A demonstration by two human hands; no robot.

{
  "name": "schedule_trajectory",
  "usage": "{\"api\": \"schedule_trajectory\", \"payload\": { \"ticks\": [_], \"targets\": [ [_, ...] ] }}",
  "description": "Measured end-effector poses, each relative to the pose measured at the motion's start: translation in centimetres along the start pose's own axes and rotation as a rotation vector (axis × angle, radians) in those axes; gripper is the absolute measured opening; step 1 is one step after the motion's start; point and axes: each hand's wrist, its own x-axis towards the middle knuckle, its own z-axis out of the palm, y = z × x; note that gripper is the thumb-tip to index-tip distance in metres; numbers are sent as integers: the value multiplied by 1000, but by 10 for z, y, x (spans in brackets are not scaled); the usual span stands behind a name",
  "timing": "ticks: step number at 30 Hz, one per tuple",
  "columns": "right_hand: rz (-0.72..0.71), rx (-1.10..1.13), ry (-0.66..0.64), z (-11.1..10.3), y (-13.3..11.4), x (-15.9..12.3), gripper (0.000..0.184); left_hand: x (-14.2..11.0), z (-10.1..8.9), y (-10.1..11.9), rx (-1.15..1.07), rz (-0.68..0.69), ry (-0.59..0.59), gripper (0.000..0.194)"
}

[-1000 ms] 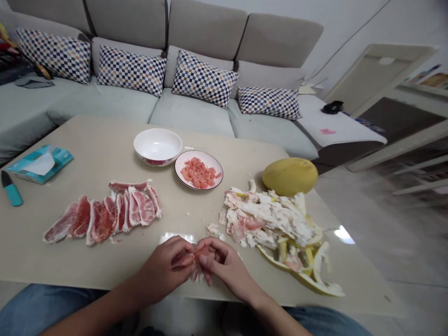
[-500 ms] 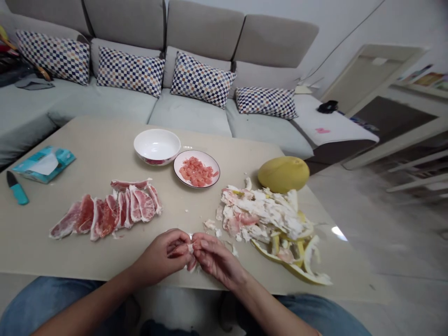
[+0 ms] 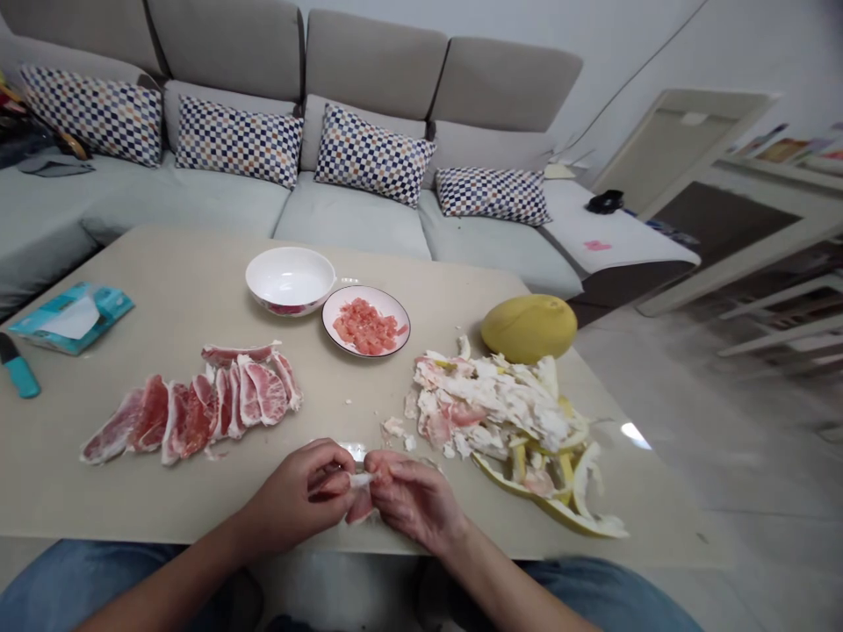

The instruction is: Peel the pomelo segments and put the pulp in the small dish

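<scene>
Close to the table's near edge, my left hand point(image 3: 299, 491) and my right hand point(image 3: 418, 500) meet around a pink pomelo segment point(image 3: 359, 506). The left fingers wrap the segment, partly hiding it. My right thumb and fingers pinch its whitish membrane, which stretches between both hands. Unpeeled pomelo segments point(image 3: 198, 408) lie in a row to the left. Beyond my hands, a dark-rimmed plate point(image 3: 397, 341) holds loose pink pulp point(image 3: 367, 326). To the right is a heap of white membrane and pith scraps point(image 3: 491, 399).
A white bowl point(image 3: 290, 279) stands beside the plate. Yellow rind point(image 3: 572, 509) and a whole pomelo point(image 3: 529, 328) lie at the right. A tissue pack point(image 3: 75, 318) and a knife with a teal handle point(image 3: 22, 376) are at the far left. A sofa point(image 3: 356, 219) stands behind the table point(image 3: 164, 307).
My right hand has pulled slightly away from the left, and more membrane shows stretched between them. The view has shifted a little, so the table things appear slightly lower and further left.
</scene>
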Motion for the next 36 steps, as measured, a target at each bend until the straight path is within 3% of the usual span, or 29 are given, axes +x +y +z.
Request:
{"api": "schedule_trajectory", "payload": {
  "ticks": [4, 6, 9, 12, 18, 23, 30, 33, 36],
  "targets": [
    [4, -12, -12, 2, 0, 0, 21, -2, -3, 2, 26, -17, -26, 11],
    [-46, -96, 15, 5, -3, -1, 21, -4, -4, 2, -45, -64, -71, 22],
    [-113, -366, 55, 9, -10, -5, 23, -4, -4, 1, -171, -133, -181, 38],
    [-132, -683, 58, 13, -19, -10, 24, -1, -2, -4, -232, -135, -247, 26],
    [-180, -1063, 95, 20, -23, -12, 24, 4, 6, -22, -167, -71, -112, 18],
    [-199, -1107, 196, 21, -15, -7, 20, 6, 6, -25, 113, 51, 77, 9],
    [-88, -909, 229, 20, -13, -3, 32, 5, 3, -20, 204, 135, 107, 9],
    [-122, -1049, 286, 21, -13, -4, 26, 5, 3, -20, 234, 159, 109, 9],
    [-258, -1354, 315, 23, -14, -8, 16, 6, 4, -23, 249, 190, 117, 9]
  ]
}}
